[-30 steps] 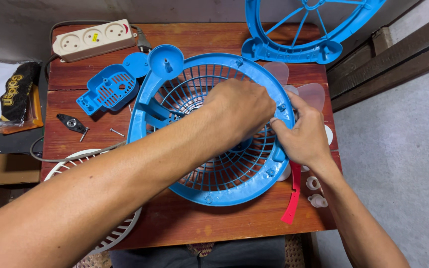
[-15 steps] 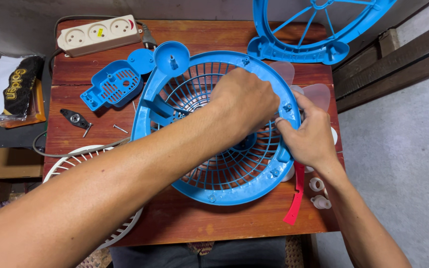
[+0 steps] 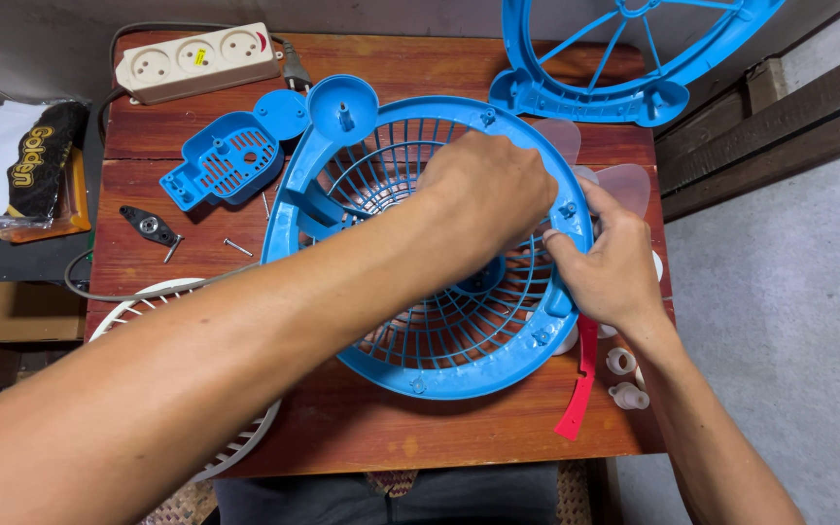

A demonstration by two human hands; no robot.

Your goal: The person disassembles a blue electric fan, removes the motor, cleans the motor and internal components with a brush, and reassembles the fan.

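fan grille: blue fan grille (image 3: 420, 331) flat on wooden table (image 3: 362, 428), centre frame.
left hand: left hand (image 3: 488, 194) reaches across, fingers curled over the grille's right rim; grip partly hidden.
right hand: right hand (image 3: 610, 267) pinches the same rim from outside, fingers closed.
nearby: power strip (image 3: 201, 60) upper left; blue motor cover (image 3: 221, 165); red strip (image 3: 580, 384) lower right.

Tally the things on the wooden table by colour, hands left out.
Blue: 3 - fan grille held at its rim by the left hand and right hand, ring frame, motor cover
White or cream: 2 - power strip, white grille
Red: 1 - strip
Black: 1 - bracket
Total: 7
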